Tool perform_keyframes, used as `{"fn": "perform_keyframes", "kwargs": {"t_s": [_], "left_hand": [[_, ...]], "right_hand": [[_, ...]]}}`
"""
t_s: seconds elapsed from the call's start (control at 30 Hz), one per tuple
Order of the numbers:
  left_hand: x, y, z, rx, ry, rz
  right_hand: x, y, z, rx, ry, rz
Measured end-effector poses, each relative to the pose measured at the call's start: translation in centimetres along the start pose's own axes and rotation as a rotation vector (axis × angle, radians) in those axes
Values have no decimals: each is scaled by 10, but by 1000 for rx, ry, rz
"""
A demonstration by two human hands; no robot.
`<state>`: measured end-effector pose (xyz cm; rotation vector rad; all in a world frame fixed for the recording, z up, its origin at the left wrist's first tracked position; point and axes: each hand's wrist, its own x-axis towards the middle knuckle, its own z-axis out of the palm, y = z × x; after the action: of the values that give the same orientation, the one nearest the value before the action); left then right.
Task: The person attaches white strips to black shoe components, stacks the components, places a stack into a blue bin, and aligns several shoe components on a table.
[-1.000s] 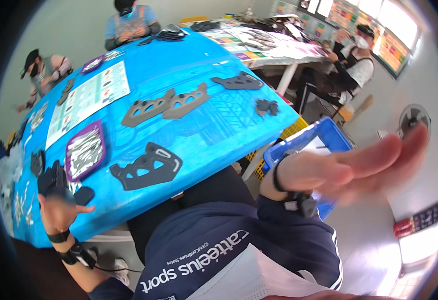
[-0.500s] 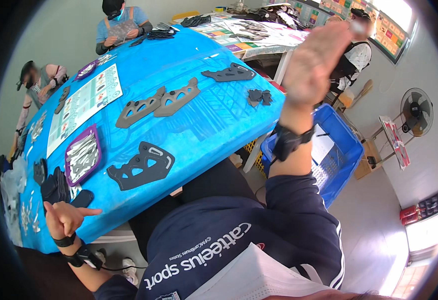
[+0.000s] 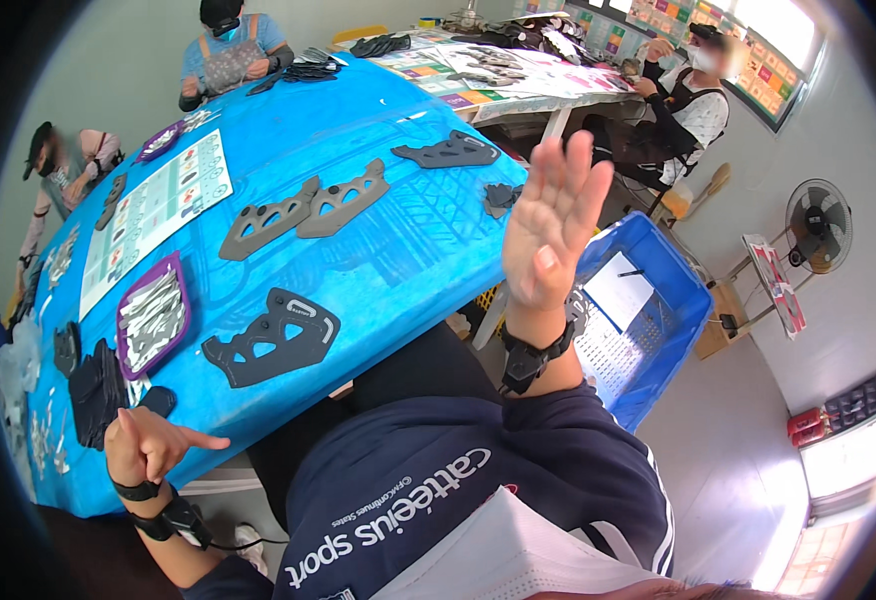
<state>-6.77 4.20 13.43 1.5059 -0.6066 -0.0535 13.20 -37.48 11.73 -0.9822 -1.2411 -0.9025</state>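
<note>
My right hand (image 3: 555, 225) is raised beside the table's right corner, palm showing and fingers stretched upward, with nothing in it. A dark strap circles its wrist. At the near left edge of the table, my left hand (image 3: 148, 445) is also without any object. Its thumb points out to the right, and some of its fingers are bent. Closest to that hand are a small dark oval piece (image 3: 159, 402) and a stack of black pieces (image 3: 98, 395). A dark grey cut-out panel (image 3: 276, 345) with triangular holes lies farther right on the blue table (image 3: 378, 290).
A purple tray (image 3: 185, 318) holds several pale strips. Brown-grey panels (image 3: 343, 203), another dark panel (image 3: 448, 150) and a printed sheet (image 3: 163, 215) lie beyond. A blue crate (image 3: 693, 325) stands at right, near a fan (image 3: 818, 225). Three people sit around the tables.
My right hand has come down and left from higher up, its fingers now clearly spread upward. My left hand has shifted slightly right in the picture. The person at the far right is now uncovered.
</note>
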Motion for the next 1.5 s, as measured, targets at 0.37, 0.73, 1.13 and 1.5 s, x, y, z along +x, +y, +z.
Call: {"fn": "perform_keyframes", "kwargs": {"t_s": [0.37, 0.73, 1.13, 1.5], "left_hand": [[-24, -15, -52, -32, -125, -43], [-6, -34, -26, 182, 254, -63], [12, -120, 42, 1218, 415, -21], [10, -91, 52, 1181, 437, -55]], "right_hand": [[-29, -25, 14, -149, -416, 159], [-1, -69, 30, -437, -338, -81], [71, -163, 57, 4, 126, -1224], [63, -184, 30, -269, 188, -1251]]}}
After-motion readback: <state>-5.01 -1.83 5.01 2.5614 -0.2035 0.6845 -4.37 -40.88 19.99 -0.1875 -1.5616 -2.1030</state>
